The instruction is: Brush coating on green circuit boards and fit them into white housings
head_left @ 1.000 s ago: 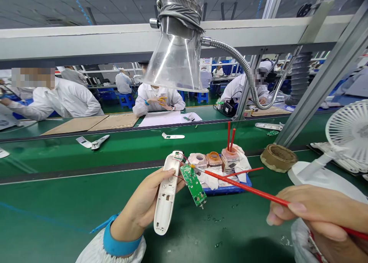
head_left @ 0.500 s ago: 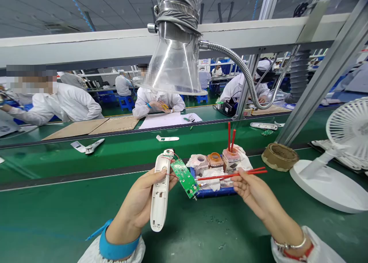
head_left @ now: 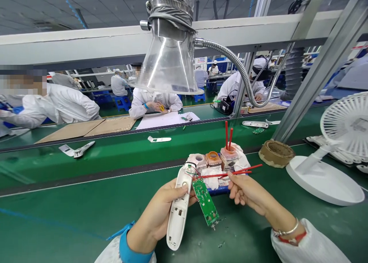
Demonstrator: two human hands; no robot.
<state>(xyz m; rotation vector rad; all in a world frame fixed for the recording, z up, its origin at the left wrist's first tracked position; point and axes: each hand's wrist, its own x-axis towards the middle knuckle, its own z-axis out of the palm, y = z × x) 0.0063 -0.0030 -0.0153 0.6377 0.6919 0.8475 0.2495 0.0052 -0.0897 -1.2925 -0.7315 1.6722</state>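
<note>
My left hand is closed around a white plastic housing half, its thumb pressed on the inner side. Thin wires link the housing's upper end to a green circuit board, which dangles to the right. My right hand pinches a thin red-handled brush pointing left, its tip close to the wires and the board's upper end. A second red stick crosses at those fingers; I cannot tell whether it is held too. Behind both hands, a blue tray carries white tissue and small stained jars.
Red sticks stand in the right-hand jar. Further right are a brown tape roll and a white fan. A clear extraction hood hangs overhead. White casing parts lie on the green conveyor; co-workers sit beyond.
My left hand has moved right and slightly nearer with the housing, and the board hangs more steeply. The brush tip now sits by the board's upper end. The view has shifted slightly.
</note>
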